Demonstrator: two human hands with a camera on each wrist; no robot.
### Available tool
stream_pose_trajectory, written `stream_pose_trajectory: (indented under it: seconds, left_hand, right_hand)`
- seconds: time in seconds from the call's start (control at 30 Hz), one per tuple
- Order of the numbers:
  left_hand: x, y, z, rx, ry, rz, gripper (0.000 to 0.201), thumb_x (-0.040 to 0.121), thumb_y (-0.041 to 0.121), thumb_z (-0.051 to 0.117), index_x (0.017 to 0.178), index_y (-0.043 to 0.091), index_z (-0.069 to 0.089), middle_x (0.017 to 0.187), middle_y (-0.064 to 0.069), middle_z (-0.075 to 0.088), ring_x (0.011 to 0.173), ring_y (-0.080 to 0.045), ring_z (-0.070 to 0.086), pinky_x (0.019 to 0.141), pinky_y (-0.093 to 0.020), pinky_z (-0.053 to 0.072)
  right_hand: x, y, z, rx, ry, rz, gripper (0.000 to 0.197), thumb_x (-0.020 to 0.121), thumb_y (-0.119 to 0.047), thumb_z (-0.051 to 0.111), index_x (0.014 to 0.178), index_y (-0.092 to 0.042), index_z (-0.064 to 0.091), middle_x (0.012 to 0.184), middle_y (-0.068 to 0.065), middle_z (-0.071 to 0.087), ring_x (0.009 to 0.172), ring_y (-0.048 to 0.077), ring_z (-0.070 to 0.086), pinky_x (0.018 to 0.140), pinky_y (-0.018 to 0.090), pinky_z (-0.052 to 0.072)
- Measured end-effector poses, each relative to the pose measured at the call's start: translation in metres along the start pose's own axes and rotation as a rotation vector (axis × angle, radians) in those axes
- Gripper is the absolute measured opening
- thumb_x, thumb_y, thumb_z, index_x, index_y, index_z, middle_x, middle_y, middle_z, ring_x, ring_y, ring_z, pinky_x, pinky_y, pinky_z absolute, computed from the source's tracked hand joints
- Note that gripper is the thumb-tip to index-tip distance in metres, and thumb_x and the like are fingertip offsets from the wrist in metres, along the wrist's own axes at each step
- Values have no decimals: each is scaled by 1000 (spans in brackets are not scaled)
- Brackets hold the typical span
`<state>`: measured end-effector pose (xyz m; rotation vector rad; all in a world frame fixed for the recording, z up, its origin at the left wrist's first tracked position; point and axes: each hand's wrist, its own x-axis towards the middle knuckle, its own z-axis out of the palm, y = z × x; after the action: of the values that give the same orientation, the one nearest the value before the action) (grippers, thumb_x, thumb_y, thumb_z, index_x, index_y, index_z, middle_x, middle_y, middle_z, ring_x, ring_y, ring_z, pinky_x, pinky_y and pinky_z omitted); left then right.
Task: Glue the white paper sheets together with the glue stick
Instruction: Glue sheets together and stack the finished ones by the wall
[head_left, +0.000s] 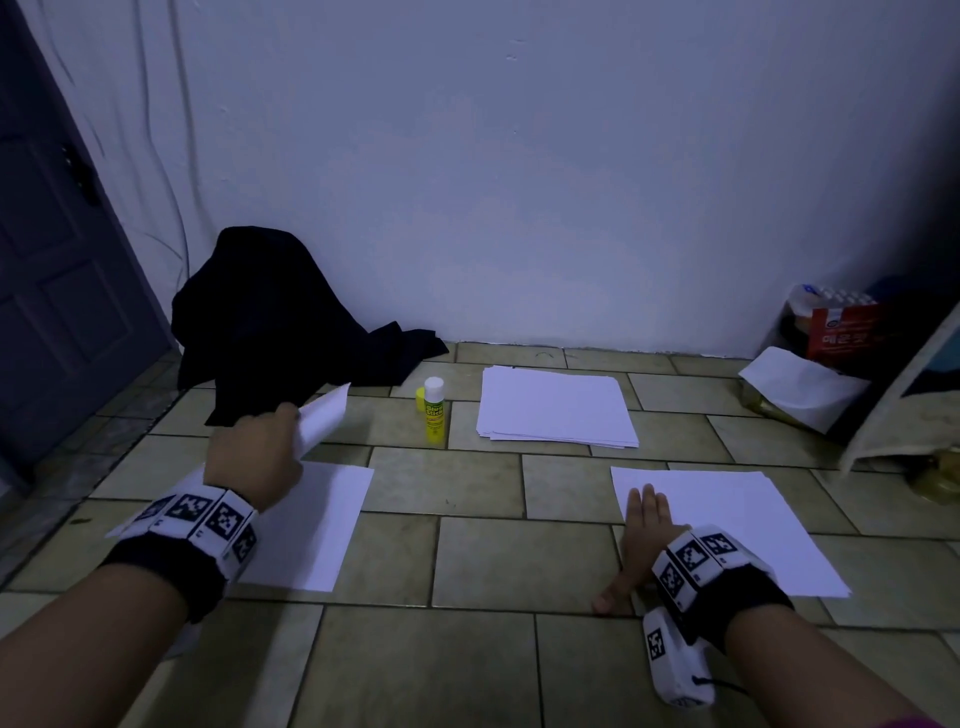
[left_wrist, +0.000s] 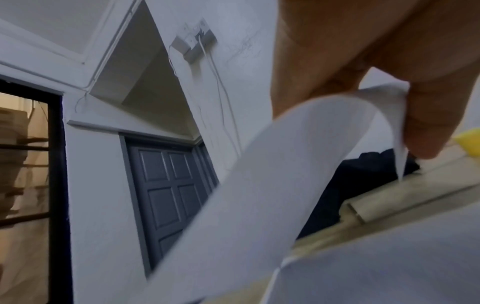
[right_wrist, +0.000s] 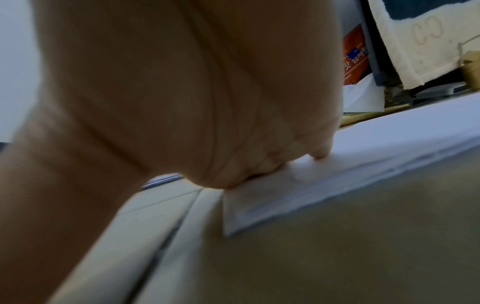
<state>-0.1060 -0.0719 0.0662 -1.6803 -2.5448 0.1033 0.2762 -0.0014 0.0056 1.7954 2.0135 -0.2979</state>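
Nearest, the right hand is lying spread on one white sheet on the floor; the left hand is pinching another sheet's lifted corner. Beyond, the glue stick is standing uncapped beside the paper stack.

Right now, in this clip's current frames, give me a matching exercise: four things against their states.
Things:
1. glue stick
2. paper stack
3. left sheet
4. right sheet

States:
A. pressed flat by the right hand
B. upright, uncapped, with its yellow cap beside it
C. far edge lifted by the left hand
D. lying untouched near the wall

Pairs: 1-B, 2-D, 3-C, 4-A
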Motion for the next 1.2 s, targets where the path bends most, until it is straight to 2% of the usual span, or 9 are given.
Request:
stream_pose_trajectory:
  seconds: [0.17,0.33,0.5,0.7,0.77,0.83,0.97,1.03,1.2]
  left_hand:
    - [-17,52,-28,-13,67,159,52,82,49,63,124,22,48,114,-1,62,102,-22,60,82,-31,42]
    - [-41,132,-10,-98,-202,434,70,79,65,60,131,21,44,128,-4,57,115,-24,54,93,-35,42]
    - [-55,172,21,-131,-401,503,96,77,80,46,143,12,31,145,-8,40,130,-26,36,105,-43,34]
    - [-45,164,21,-176,-481,620,62,100,41,40,148,7,21,159,-9,15,143,-25,17,112,-42,28]
    - [-40,157,20,-122,-534,675,56,98,22,46,146,4,23,161,-12,5,146,-26,8,114,-43,26]
    - [-37,152,18,-73,-540,718,61,95,14,51,147,3,22,160,-13,3,146,-26,7,114,-42,27]
    - [-34,146,20,-44,-457,765,72,90,24,61,150,13,23,160,-8,4,145,-25,5,114,-40,27]
    - [-32,144,26,-58,-428,759,77,87,33,65,150,18,24,159,-6,6,145,-24,5,114,-40,29]
    - [-29,138,33,-132,-440,732,83,86,38,66,152,20,18,156,-1,16,139,-22,18,111,-38,31]
  right_hand:
    - [-3,0,-5,8,-34,-6,147,59,-66,75,145,3,-21,155,20,-22,145,34,-16,117,45,6]
    - [0,3,-12,14,-86,-20,144,61,-65,75,146,1,-21,155,19,-22,145,33,-15,118,43,5]
    - [12,18,-30,30,-105,-89,124,62,-75,67,147,-4,11,152,11,18,139,25,25,109,40,31]
    - [29,25,-51,166,-120,-48,70,76,-69,58,109,-8,54,114,7,53,102,18,54,83,29,44]
    - [36,26,-57,293,-57,-28,56,80,-64,59,65,-12,44,71,2,46,65,12,45,60,23,35]
    - [39,24,-64,362,51,-14,57,82,-59,60,57,-15,35,60,-1,37,58,14,40,54,24,30]
    - [39,-4,-78,598,192,-160,27,84,-41,68,90,-15,62,91,-2,56,96,18,55,73,23,40]
    - [38,-28,-86,640,201,-240,42,84,-36,69,116,-10,62,118,2,60,115,18,54,91,25,40]
    - [53,-90,-102,635,193,-387,35,83,-34,71,112,-14,65,116,3,64,109,16,58,96,28,45]
